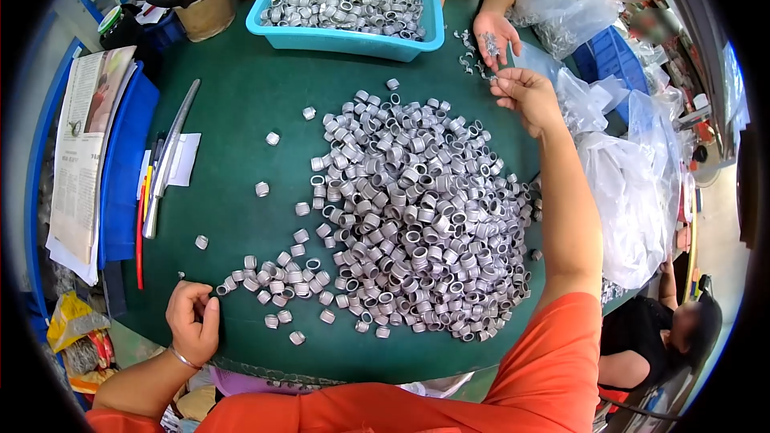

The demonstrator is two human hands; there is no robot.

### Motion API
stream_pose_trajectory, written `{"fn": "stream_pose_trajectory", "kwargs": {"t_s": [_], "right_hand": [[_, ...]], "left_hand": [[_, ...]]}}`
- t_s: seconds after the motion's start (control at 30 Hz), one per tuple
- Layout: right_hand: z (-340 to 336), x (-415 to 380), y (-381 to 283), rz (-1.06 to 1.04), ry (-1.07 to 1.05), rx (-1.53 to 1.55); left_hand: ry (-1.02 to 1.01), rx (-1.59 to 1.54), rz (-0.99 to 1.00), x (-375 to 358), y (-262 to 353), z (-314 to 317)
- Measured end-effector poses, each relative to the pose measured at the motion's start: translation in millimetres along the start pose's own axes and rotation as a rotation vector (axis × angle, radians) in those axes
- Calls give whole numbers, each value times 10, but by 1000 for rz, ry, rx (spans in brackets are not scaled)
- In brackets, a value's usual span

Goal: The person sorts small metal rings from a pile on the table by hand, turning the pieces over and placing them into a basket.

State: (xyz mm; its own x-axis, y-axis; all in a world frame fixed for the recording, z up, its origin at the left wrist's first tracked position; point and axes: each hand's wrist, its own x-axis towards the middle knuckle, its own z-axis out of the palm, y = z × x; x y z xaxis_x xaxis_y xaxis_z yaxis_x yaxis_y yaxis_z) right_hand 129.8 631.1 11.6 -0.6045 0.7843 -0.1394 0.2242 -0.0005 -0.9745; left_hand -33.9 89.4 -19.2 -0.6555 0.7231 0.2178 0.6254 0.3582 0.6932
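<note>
A large heap of grey metal rings covers the middle of the green table. My right hand reaches far across, thumb and forefinger pinched on a small metal piece. Right beside it, another person's open palm holds several small metal pieces. More small curved metal pieces lie on the table by that palm. My left hand rests at the near left edge, fingers curled; a tiny metal piece shows at its fingertip. Loose rings lie just right of that hand.
A turquoise basket full of rings stands at the back. Left are a blue bin with newspapers, a long metal tool, pens and a tool cup. Plastic bags line the right; another person is lower right.
</note>
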Motion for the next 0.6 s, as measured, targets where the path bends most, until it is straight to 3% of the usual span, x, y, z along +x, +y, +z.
{"fn": "stream_pose_trajectory", "kwargs": {"t_s": [0.33,0.6], "right_hand": [[45,-86,-153,-148,-173,104],[492,-118,-473,-287,-137,48]], "left_hand": [[-6,11,17,7,0,-12],[-1,42,17,44,76,-32]]}}
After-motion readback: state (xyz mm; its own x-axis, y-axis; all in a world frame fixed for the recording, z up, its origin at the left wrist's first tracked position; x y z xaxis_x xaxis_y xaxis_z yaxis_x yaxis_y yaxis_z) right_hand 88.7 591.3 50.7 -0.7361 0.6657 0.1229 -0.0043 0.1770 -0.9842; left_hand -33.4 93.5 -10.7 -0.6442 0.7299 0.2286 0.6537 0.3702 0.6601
